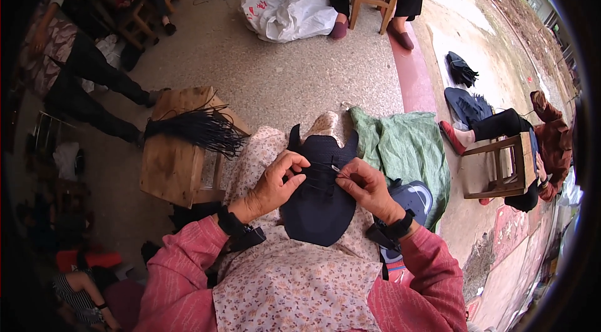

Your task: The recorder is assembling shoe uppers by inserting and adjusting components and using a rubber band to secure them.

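Flowered apron (pixel 294 288) came closest, and there, toward its far edge, lay the dark round-ended piece (pixel 319 222) with two pointed corners! Over it, the right hand (pixel 369 188) pinched a slim, shiny-tipped tool (pixel 335 168) between thumb and forefinger; the left hand (pixel 272 180) curled opposite, fingertips slightly apart, any thread between them impossible to tell. Out left, black strands (pixel 194 131) spilled over the wooden stool's (pixel 168 170) right edge; out right, green sheeting (pixel 407 138) lay crumpled beside the apron.
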Tool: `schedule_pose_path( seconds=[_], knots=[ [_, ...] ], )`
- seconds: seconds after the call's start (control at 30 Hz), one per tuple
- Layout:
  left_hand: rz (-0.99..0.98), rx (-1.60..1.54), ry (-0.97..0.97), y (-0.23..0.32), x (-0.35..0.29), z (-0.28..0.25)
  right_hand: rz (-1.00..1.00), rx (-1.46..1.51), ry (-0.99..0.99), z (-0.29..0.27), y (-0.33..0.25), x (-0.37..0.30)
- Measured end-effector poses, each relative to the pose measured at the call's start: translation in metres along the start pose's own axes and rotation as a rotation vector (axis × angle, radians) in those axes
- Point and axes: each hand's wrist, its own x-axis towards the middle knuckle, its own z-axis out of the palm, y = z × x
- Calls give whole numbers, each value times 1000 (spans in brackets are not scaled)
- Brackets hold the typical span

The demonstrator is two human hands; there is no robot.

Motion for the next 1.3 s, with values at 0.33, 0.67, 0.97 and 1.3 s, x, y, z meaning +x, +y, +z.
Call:
schedule_pose_path(
  seconds=[0.33, 0.67, 0.97, 1.3],
  knots=[
    [140, 87, 33, -9, -3, 0, -300, -400, -137, -8, -18, 7],
    [168, 290, 10, 5, -7, 11, -280, -994, -241, 6, -19, -1],
    [129, 243, 14, 4, -9, 13, -413, -1108, -309, 7, -28, -3],
    [148, 344, 53, 11, -8, 19, -316, -1194, -352, 12, -36, -13]
  ],
)
